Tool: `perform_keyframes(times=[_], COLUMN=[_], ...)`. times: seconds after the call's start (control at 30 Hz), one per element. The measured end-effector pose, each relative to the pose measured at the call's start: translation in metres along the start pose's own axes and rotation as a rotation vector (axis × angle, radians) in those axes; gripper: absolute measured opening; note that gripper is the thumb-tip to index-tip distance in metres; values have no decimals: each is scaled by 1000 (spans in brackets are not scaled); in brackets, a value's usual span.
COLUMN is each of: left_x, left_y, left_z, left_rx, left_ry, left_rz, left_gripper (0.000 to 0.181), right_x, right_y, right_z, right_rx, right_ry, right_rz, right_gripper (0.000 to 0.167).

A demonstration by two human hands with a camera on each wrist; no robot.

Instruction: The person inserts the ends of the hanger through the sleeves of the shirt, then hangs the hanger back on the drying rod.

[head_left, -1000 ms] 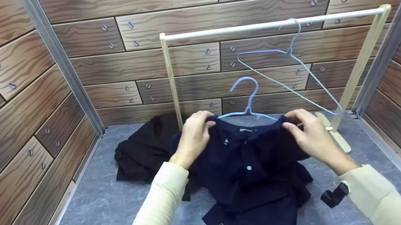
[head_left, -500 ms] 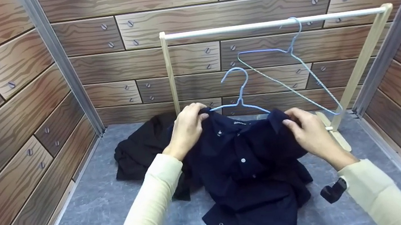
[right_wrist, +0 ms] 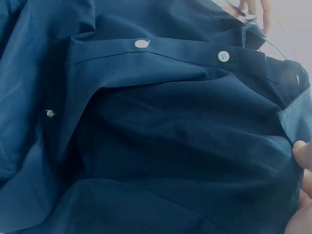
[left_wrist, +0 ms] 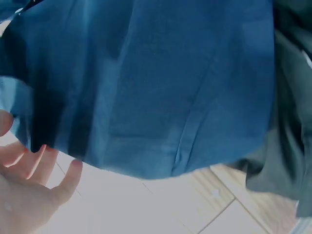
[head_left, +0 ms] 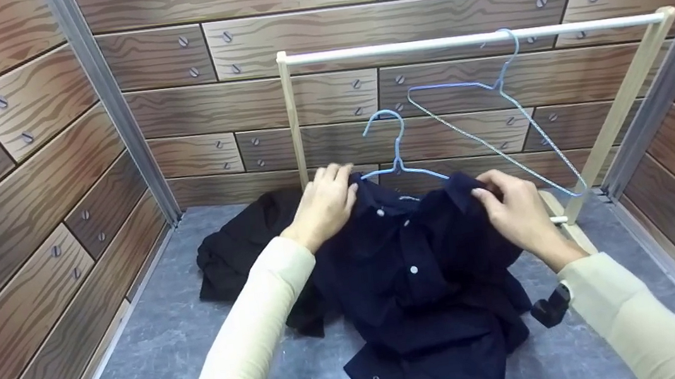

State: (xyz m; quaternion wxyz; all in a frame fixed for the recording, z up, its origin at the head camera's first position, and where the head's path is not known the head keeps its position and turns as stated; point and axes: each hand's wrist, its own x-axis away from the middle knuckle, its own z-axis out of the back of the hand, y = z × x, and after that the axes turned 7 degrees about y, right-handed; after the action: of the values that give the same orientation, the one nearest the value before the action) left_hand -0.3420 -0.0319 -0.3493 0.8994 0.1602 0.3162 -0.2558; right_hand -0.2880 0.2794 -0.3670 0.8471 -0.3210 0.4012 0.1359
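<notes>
A navy buttoned shirt (head_left: 386, 285) is held up by its collar area, its lower part bunched on the floor. My left hand (head_left: 323, 207) grips the collar end on the left; in the left wrist view that hand (left_wrist: 29, 190) has thumb and fingers at the cloth's edge. On the other side my right hand (head_left: 518, 213) pinches the collar; the right wrist view shows its thumb (right_wrist: 301, 153) on the fabric. A blue hanger (head_left: 398, 162) sticks up from the neck opening, its hook pointing left and its lower part hidden in the shirt.
Behind stands a rack with a white rail (head_left: 391, 48) and wooden posts. An empty blue hanger (head_left: 500, 85) hangs from it, towards the right. A crumpled black garment (head_left: 236, 252) lies at the left. Wood-patterned walls enclose the grey floor (head_left: 160, 362).
Both hands have raised the shirt's collar a little. The hanger in it has risen and shifted left relative to the rack. The left hand's fingers now lie further over the cloth.
</notes>
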Motion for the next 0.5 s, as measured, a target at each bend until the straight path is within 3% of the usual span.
perform_keyframes(times=[0.3,0.5], left_x=[-37,-57], left_y=[-7,-12], left_z=[23,37], left_rx=[-139,-224], left_ry=[72,72], left_rz=[-63,-67], left_gripper=[46,48], right_x=[-27,-51], right_y=[-5,-14], right_z=[-2,-2], right_rx=[13,19], right_ry=[-1,20], right_rz=[-3,-19], right_gripper=[10,10])
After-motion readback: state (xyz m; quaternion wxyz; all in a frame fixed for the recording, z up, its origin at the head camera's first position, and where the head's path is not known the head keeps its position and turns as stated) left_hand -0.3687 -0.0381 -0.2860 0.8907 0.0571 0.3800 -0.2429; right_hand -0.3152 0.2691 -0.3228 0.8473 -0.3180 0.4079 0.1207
